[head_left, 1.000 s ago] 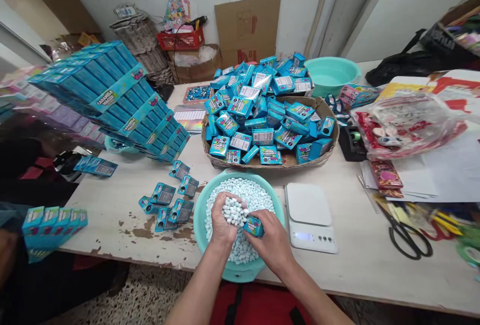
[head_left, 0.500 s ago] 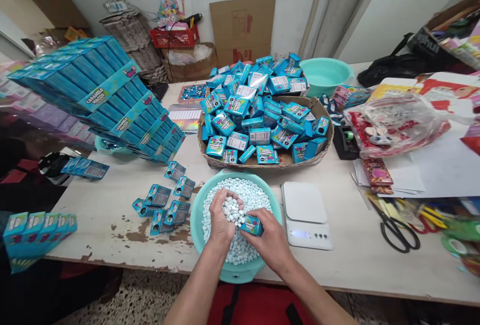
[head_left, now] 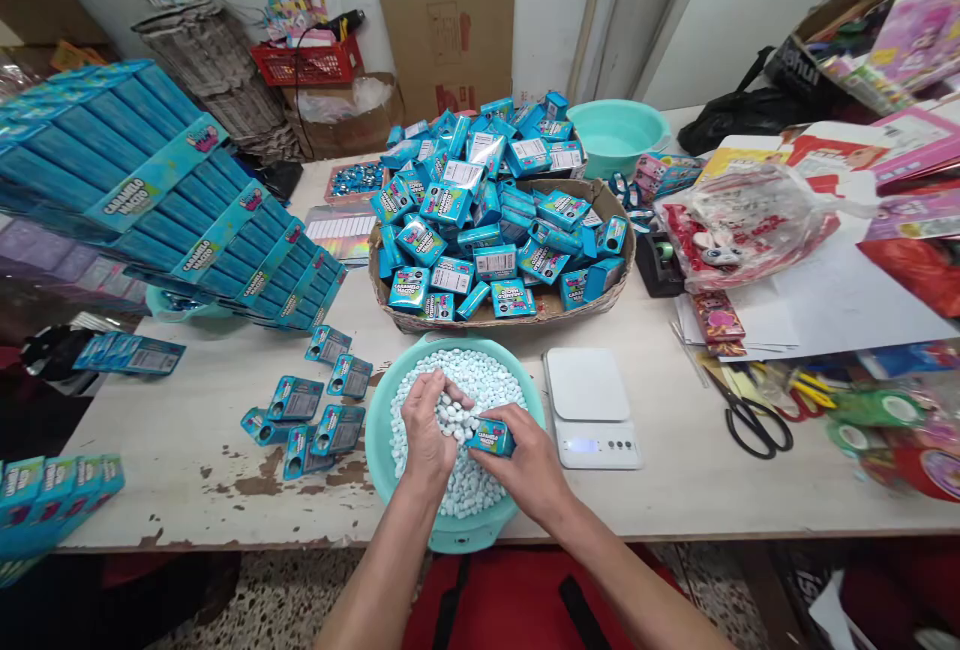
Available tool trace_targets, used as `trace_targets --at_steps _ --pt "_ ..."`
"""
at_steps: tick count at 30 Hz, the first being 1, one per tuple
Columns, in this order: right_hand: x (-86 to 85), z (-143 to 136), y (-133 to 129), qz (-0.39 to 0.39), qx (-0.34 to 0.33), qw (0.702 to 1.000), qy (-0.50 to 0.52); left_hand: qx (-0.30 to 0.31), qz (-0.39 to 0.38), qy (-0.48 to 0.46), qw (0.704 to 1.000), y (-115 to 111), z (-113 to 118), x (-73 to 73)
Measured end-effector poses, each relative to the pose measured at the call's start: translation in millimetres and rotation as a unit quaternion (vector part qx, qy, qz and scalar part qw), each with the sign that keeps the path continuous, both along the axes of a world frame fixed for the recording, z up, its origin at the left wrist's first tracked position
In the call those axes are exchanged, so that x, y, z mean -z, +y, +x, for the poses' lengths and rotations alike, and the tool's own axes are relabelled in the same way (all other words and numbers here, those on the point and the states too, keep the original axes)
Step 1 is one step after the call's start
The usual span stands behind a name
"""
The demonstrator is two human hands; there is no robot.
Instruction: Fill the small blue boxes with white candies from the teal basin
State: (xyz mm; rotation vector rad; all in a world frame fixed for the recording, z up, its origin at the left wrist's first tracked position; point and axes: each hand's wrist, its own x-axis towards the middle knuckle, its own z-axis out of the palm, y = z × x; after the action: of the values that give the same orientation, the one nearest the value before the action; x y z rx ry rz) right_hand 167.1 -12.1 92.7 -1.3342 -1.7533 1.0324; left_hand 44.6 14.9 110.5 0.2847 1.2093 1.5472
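Note:
A turquoise basin full of small pale candies stands at the table's front edge. Over it my left hand is cupped around a heap of white candies. My right hand grips a small blue box lying on its side, its left end against the candies in my left palm. Several blue boxes lie to the left of the basin. Behind it, a cardboard tray is heaped with more blue boxes.
White scale right of the basin, then black-handled scissors and a plastic bag. A tall stack of blue display boxes leans at the left. An empty turquoise basin stands at the back.
The camera view has shifted, so the table's things appear further left and the tall stack looks nearer. Both hands keep their holds, the box still against the candies in my left palm.

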Motion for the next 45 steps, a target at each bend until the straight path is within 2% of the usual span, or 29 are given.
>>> trace_targets --at_steps 14,24,35,45 --pt "-0.2 0 2 -0.023 -0.003 1.000 -0.004 0.009 0.005 0.014 1.000 -1 3 0.4" --pt "2.2 1 1 -0.024 0.004 0.999 0.035 0.019 0.020 0.059 0.998 -3 7 -1.6" --pt "-4.3 0 0 -0.023 0.029 0.994 0.100 0.009 0.068 0.157 0.985 -5 16 -13.2" --pt "-4.8 2 -1 -0.022 0.034 0.991 0.124 -0.006 0.050 0.124 0.991 -4 21 -24.0"
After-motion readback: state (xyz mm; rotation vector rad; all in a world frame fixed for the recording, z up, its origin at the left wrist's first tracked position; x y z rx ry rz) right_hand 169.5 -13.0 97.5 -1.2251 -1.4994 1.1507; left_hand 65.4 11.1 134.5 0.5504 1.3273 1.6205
